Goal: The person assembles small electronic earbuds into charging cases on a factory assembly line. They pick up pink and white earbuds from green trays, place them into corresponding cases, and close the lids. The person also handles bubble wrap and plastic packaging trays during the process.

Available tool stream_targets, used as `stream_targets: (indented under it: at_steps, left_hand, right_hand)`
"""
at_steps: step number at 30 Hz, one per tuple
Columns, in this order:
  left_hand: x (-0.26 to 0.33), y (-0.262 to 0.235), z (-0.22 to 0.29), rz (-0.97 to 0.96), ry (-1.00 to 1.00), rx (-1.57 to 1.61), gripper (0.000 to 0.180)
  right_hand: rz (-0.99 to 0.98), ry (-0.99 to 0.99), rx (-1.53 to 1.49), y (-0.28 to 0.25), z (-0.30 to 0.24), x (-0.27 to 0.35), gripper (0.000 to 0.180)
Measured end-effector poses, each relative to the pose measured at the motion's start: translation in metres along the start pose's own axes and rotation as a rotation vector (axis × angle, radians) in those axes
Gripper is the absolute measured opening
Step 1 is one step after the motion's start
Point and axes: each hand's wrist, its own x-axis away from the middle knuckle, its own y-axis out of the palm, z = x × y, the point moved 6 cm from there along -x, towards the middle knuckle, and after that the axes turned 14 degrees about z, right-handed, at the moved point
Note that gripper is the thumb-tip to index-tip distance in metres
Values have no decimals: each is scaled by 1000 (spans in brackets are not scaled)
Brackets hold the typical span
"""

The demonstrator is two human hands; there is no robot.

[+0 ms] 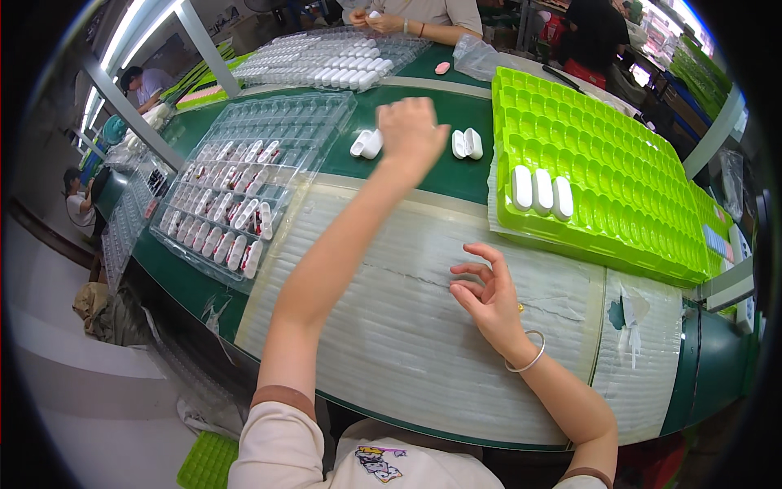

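Note:
My left hand (411, 137) is stretched out to the far side of the green tabletop, back up. Its thumb sticks out to the right, while the bent fingers hide their tips and anything under them. Close beside it on the left lies a white earbud case (366, 144), partly covered by the hand. To its right stands another white earbud case (467, 144) with its lid open. My right hand (489, 297), with a bangle at the wrist, hovers over the pale ribbed mat (391, 326). Its fingers are apart and loosely curled, with nothing between them.
A clear tray (305, 122) at left holds rows of white pieces with red bits. The lime-green tray (603, 163) at right carries three closed white cases (543, 191). Across the table a person's hands (383, 23) work behind another clear tray (269, 61) of white cases.

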Motion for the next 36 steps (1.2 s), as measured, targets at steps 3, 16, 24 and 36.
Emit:
stream_targets:
  at_steps: [3,16,24,36]
  left_hand:
    - [38,34,-94,-191,-87,-274,38]
    - [111,-143,38,-340,463,654,28]
    - [62,-97,-106,-263,-59,508,19]
    - [88,-59,-325,-489,-513,-409,16]
  right_hand:
    - [-27,-8,-11,6,-1,-1,51]
    - [-162,-14,145,4,6,2,43]
    - [-121,50,99,6,1,2,27]
    - [-123,51,86,6,6,1,27]
